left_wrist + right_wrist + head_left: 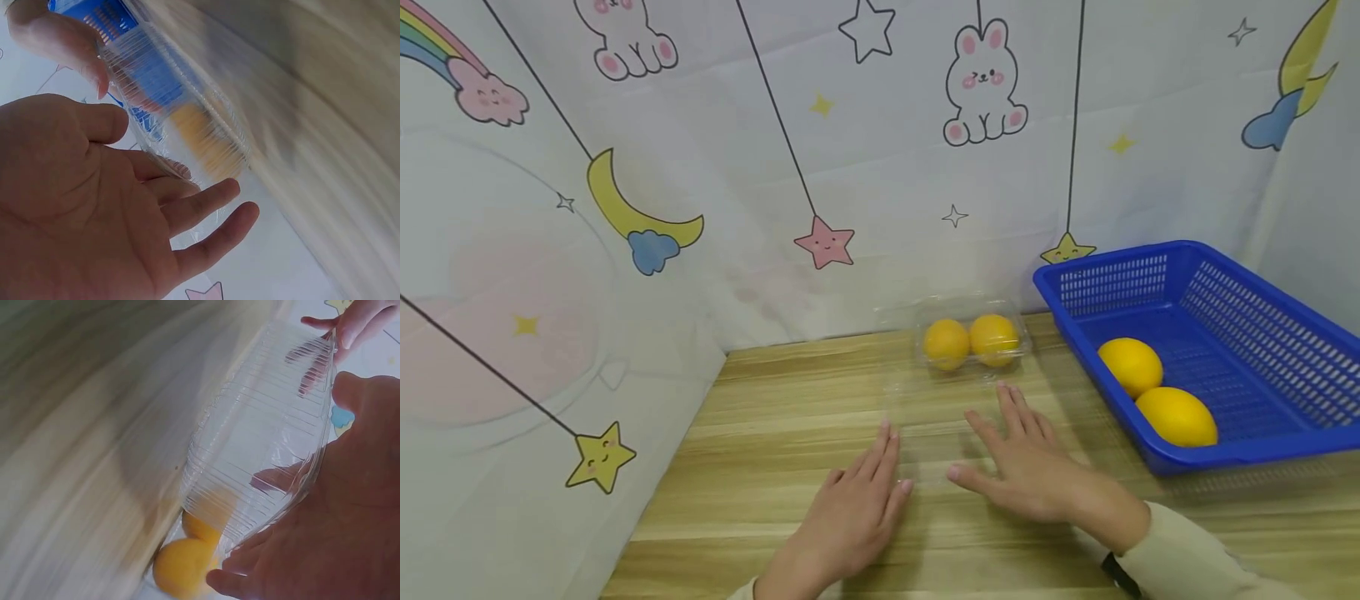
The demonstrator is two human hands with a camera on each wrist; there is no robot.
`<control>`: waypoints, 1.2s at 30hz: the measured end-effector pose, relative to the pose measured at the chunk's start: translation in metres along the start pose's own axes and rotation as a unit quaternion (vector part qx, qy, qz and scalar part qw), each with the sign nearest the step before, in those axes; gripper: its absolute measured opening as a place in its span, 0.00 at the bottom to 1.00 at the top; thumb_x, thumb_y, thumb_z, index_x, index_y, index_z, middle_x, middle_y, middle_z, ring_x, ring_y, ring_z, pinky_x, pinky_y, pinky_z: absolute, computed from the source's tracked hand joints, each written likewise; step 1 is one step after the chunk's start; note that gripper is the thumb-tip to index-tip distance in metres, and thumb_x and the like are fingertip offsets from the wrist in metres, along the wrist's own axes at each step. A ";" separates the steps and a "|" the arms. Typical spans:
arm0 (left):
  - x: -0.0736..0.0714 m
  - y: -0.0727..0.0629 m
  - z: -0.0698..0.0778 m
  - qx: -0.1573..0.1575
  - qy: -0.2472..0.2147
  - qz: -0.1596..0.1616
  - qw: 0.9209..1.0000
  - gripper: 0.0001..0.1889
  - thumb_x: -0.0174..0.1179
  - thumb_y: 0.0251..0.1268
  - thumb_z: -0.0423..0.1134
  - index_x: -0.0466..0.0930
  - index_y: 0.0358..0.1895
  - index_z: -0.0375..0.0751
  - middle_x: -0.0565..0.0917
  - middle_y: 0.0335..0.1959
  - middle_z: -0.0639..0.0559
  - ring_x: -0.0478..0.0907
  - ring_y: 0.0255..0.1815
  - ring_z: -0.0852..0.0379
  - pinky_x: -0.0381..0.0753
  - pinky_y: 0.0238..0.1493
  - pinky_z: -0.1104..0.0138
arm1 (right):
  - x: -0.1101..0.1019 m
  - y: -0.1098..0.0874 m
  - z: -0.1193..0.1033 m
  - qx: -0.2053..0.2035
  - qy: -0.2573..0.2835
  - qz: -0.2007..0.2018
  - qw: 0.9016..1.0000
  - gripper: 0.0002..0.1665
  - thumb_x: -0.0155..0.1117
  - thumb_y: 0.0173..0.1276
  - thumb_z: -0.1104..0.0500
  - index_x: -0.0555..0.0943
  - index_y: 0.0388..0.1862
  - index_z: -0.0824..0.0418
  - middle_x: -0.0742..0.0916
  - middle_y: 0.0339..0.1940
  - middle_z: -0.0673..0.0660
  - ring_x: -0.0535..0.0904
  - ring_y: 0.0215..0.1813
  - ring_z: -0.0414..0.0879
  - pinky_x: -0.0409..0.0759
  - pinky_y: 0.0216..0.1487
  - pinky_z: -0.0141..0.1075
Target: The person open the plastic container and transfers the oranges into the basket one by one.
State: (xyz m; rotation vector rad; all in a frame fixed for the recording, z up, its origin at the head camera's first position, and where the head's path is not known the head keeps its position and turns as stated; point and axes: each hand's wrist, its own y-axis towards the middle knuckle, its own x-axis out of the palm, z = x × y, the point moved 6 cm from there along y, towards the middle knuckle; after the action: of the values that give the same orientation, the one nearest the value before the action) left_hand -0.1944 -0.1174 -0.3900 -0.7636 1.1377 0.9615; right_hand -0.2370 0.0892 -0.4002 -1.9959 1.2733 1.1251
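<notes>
The clear tray [244, 444] is judged light, easily dented – best held by its rim; left hand [853, 508] and right hand [1028, 471] fingers are outstretched, nothing gripped

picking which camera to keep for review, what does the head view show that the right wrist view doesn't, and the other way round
Only the head view shows the blue basket with two yellow fruits in it, and the rabbit print on the wall cloth.
Only the right wrist view shows the palm of the right hand and, clearly, the ridges of the clear container, which is faint from the head.
Both share the two hands, the left hand included, that container, two further fruits and the wooden table.
</notes>
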 end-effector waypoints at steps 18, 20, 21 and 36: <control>-0.011 -0.012 -0.039 -0.046 -0.016 0.003 0.999 0.32 0.45 0.88 0.49 0.57 0.84 0.34 0.55 0.87 0.41 0.69 0.78 0.33 0.68 0.69 0.29 | 0.024 0.031 -0.029 -0.005 -0.016 -0.021 1.000 0.55 0.52 0.74 0.23 0.65 0.85 0.58 0.44 0.88 0.73 0.33 0.88 0.68 0.36 0.83 0.67; -0.013 -0.012 -0.042 -0.052 -0.018 0.001 0.998 0.33 0.45 0.88 0.49 0.56 0.84 0.34 0.54 0.87 0.42 0.69 0.78 0.32 0.67 0.69 0.29 | 0.024 0.033 -0.032 -0.003 -0.016 -0.024 1.000 0.54 0.52 0.74 0.23 0.64 0.85 0.58 0.43 0.88 0.73 0.34 0.88 0.68 0.36 0.83 0.67; -0.014 -0.012 -0.044 -0.054 -0.018 0.001 0.998 0.33 0.45 0.88 0.49 0.56 0.84 0.34 0.54 0.87 0.42 0.69 0.78 0.32 0.67 0.69 0.29 | 0.024 0.035 -0.033 -0.004 -0.019 -0.025 0.999 0.54 0.52 0.75 0.23 0.64 0.85 0.57 0.43 0.88 0.72 0.34 0.88 0.68 0.36 0.83 0.67; -0.022 -0.013 -0.073 -0.060 -0.048 -0.001 0.997 0.33 0.47 0.88 0.48 0.55 0.84 0.31 0.53 0.87 0.38 0.65 0.80 0.31 0.67 0.73 0.34 | 0.035 0.055 -0.053 -0.002 -0.017 -0.036 0.999 0.55 0.48 0.75 0.22 0.63 0.86 0.56 0.42 0.88 0.71 0.35 0.89 0.65 0.35 0.85 0.63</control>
State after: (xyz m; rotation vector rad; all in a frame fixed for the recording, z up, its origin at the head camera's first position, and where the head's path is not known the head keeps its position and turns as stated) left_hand -0.2135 -0.1929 -0.3873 -0.8062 1.0018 1.0621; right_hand -0.2599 0.0078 -0.4014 -2.0010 1.1745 1.1240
